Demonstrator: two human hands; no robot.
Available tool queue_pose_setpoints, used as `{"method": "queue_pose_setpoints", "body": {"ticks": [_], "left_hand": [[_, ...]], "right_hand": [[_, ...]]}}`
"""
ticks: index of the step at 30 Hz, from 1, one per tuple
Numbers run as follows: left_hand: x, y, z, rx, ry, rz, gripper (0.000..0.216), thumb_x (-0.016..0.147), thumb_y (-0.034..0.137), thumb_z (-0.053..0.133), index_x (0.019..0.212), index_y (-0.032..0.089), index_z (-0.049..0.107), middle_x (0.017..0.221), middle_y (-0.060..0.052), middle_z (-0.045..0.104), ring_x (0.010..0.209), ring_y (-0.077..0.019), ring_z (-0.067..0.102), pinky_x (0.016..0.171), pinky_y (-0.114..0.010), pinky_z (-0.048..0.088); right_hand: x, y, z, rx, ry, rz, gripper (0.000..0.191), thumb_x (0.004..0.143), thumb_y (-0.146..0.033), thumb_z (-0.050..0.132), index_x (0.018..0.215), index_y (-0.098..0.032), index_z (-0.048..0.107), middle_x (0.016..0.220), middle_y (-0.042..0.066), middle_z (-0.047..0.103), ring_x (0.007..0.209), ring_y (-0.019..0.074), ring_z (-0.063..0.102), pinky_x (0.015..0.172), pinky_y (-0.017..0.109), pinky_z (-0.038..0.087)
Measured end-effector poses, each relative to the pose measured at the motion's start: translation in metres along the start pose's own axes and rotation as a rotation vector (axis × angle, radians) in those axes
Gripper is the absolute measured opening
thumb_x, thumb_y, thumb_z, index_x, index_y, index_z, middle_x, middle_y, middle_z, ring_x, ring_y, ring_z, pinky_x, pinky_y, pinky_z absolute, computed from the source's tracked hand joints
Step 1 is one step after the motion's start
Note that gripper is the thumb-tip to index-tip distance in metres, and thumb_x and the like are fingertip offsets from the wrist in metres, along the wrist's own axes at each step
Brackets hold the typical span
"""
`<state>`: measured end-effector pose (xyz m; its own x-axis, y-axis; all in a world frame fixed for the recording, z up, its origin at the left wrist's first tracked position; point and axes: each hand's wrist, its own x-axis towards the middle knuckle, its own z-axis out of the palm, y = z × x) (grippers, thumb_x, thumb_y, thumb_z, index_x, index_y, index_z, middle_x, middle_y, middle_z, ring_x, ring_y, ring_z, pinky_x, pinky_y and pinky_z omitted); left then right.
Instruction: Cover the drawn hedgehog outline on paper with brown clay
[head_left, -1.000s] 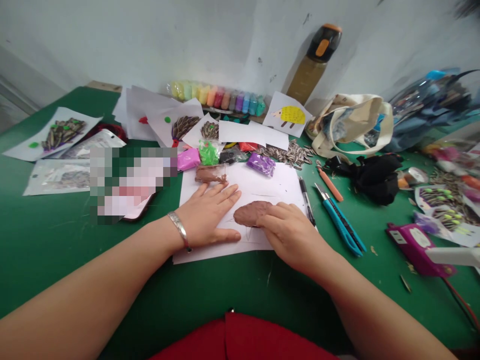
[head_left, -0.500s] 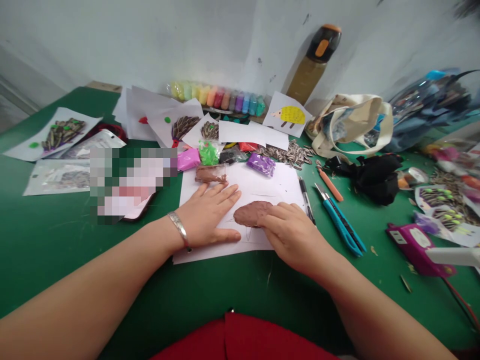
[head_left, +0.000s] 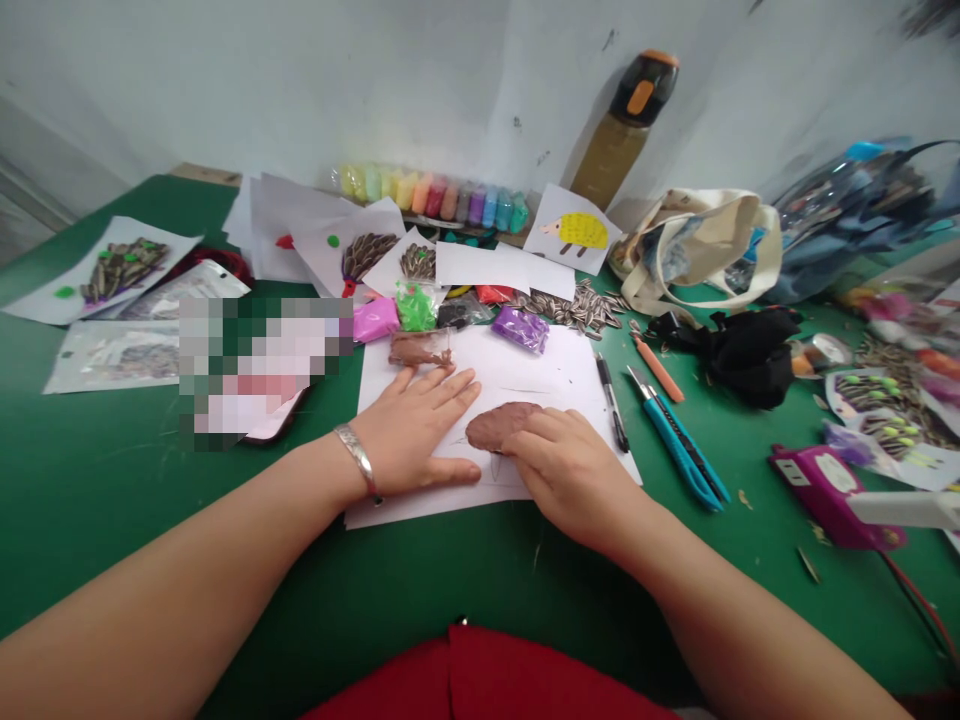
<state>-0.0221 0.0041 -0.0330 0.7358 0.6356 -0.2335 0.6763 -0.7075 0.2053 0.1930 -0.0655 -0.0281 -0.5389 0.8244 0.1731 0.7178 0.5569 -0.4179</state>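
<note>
My left hand (head_left: 420,432) lies flat with spread fingers on the left side of a white sheet of paper (head_left: 555,375). Its fingertips reach close to a bag of brown clay (head_left: 420,349). On the sheet is a flattened oval of brown clay (head_left: 495,427), with pencil lines around it. My right hand (head_left: 570,455) covers the oval's right end, its fingers curled together and pressed onto the clay; the fingertips are partly hidden. A black pen (head_left: 613,400) lies on the sheet's right edge.
To the right lie a blue utility knife (head_left: 679,440), an orange tool (head_left: 658,367) and a purple glue gun (head_left: 840,500). Behind the sheet are clay packets (head_left: 520,329), sunflower seeds (head_left: 585,307) and a hedgehog picture (head_left: 576,230). A phone (head_left: 277,410) is at left.
My right hand has shifted slightly left along the brown clay, covering a little more of its lower right part. My left hand stays in place.
</note>
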Motion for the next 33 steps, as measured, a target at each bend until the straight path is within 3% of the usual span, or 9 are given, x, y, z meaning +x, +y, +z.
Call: {"method": "queue_pose_setpoints", "body": {"ticks": [33], "left_hand": [[0.0,-0.001,0.001,0.002,0.008,0.009,0.09,0.082,0.072,0.044,0.149,0.014,0.027,0.158,-0.012,0.016,0.144,-0.0354,0.016,0.113,-0.053,0.014]], "right_hand": [[0.008,-0.007,0.01,-0.023,0.019,0.016,0.036,0.086,-0.004,0.044,0.112,-0.022,0.063,0.118,0.004,0.066,0.107,0.0205,0.057,0.09,0.037,0.041]]}}
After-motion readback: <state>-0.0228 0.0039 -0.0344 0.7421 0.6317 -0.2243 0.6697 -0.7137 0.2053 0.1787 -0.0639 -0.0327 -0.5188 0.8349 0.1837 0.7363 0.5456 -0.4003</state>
